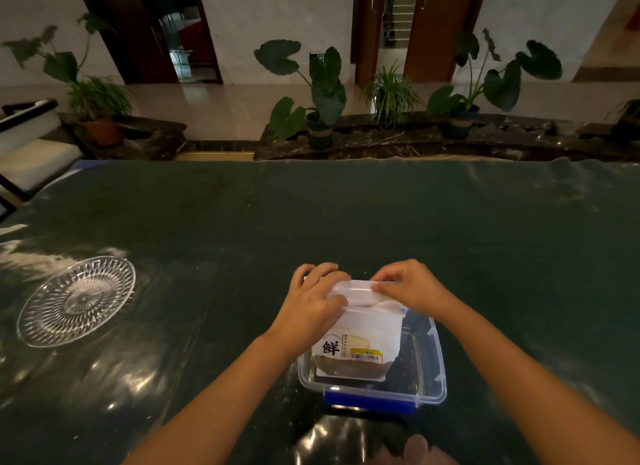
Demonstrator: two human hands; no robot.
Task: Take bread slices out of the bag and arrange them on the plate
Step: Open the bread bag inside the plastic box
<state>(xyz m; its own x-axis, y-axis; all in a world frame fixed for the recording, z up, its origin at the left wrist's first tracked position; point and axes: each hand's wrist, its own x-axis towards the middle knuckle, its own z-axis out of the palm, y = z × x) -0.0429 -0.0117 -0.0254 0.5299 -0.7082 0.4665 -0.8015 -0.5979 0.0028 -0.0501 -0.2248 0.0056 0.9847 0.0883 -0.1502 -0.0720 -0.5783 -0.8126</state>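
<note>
A white bread bag with a black character and a yellow barcode label stands upright in a clear plastic box with a blue latch, near the table's front edge. Brown bread shows through the bag's lower window. My left hand grips the left side of the bag's sealed top strip. At the strip's right end, my right hand pinches it with fingertips. A clear cut-glass plate lies bare at the left of the table, well away from both hands.
The dark green glossy table stretches far ahead and to both sides. Beyond its far edge are potted plants on a dark stone ledge, and a chair at the far left.
</note>
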